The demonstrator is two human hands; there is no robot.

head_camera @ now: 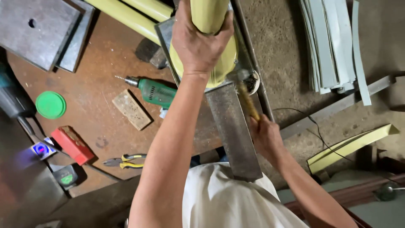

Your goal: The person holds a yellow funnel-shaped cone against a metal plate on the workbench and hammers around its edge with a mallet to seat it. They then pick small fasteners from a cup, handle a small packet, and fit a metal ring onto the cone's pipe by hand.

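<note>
While the left hand [198, 42] was wrapped firmly around a pale yellow painted post [209, 14] that widened into a round flange [225, 63] at its foot, the right hand [265, 139] was clenched on the wooden handle of a brush [249, 103] whose head reached in beside that flange. The post stood upright at the far edge of the rusty steel counter [97, 101], its foot resting over a grey metal plate [164, 29] and the end of a long flat steel bar [233, 131] that ran back toward the person.

Judged from its look, the post was rigid painted metal, fairly heavy and top-heavy when stood on end; the smooth paint could slip in a palm, so the grip high on the round shaft, with fingers closed right around it, seemed the sensible place to steady it. The brush looked light and stiff, best held by its handle end, as it was.

Counted on the counter: one green electric drill [155, 90], one pair of yellow-handled pliers [124, 161], one green round lid [50, 104], one red block [72, 145], one small wooden block [131, 109], one tape measure [66, 176], and two stacked square steel plates [40, 29]. Two more yellow tubes [126, 19] lay at the far side. A stack of grey strips [331, 46], too many to count surely, lay on the floor, with one yellow angle piece [350, 145].
</note>
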